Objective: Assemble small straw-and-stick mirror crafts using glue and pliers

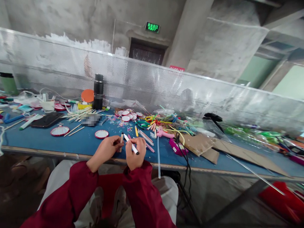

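Near the table's front edge, my left hand [106,149] is closed on a small beige stick [122,141], held nearly upright. My right hand [136,152] grips a white marker [131,144] with a dark end, pen fashion. The marker's upper tip is close to the top of the stick; whether they touch I cannot tell. Just beyond my hands lie a white disc with a red rim [101,134] and a yellow stick [136,131]. Pink sticks [146,138] rest to the right of my right hand.
A pink glue gun [164,133] with a clear glue stick [158,158] lies to the right, beside cardboard pieces [198,144]. Farther back are a black bottle [98,93], several small discs [126,118] and tangled coloured strands [165,120]. A phone [47,119] lies left.
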Motion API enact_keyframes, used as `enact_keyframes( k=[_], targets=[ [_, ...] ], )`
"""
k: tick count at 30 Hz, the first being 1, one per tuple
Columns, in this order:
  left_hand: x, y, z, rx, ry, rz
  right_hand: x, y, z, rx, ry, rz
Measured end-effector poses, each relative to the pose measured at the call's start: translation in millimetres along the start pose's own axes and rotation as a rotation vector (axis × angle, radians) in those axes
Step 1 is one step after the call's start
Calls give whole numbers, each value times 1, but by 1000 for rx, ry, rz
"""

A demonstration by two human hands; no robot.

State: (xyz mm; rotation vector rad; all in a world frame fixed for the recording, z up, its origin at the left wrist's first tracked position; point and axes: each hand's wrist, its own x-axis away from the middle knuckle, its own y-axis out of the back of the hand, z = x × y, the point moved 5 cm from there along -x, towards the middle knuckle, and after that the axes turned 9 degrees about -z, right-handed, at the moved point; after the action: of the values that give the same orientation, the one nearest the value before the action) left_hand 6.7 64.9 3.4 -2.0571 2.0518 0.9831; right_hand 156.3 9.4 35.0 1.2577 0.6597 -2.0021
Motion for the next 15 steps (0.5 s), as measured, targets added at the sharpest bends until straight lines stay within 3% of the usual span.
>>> enact_keyframes(
  k=[15],
  targets=[
    [0, 2, -3, -13, 7, -2, 0, 0, 0, 5, -5, -1]
  ],
)
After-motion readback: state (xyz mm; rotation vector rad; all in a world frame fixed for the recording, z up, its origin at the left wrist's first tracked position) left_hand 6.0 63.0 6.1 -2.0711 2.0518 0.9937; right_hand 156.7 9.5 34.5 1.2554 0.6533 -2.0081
